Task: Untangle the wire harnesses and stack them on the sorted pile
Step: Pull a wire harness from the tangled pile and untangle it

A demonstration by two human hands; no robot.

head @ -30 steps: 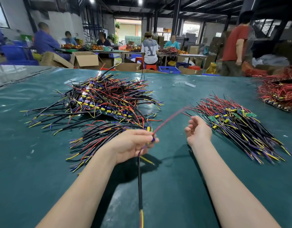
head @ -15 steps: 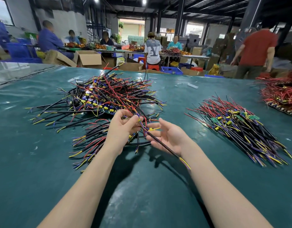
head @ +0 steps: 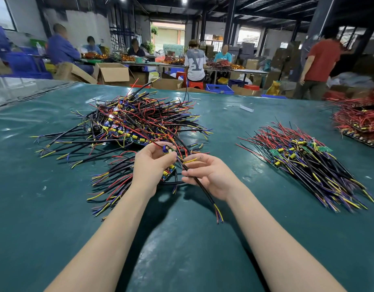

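A tangled heap of wire harnesses (head: 137,121) with black, red, yellow and purple leads lies on the green table (head: 181,239), centre left. My left hand (head: 149,165) grips the small circuit board end of one harness (head: 167,149) just in front of the heap. My right hand (head: 211,175) pinches that harness's black cable (head: 203,189), whose yellow and purple tips hang toward me. A smaller bunch of harnesses (head: 116,182) lies under my left hand. The sorted pile (head: 308,163) lies to the right, its wires laid parallel.
A heap of red wires on boards (head: 358,121) sits at the far right edge. A small white scrap (head: 246,108) lies farther back on the table. Several people work at tables with cardboard boxes (head: 113,73) beyond the table's far edge.
My left hand moved from near me up to the heap's front edge. My right hand came in from the right and took hold of the black cable, which now hangs between both hands.
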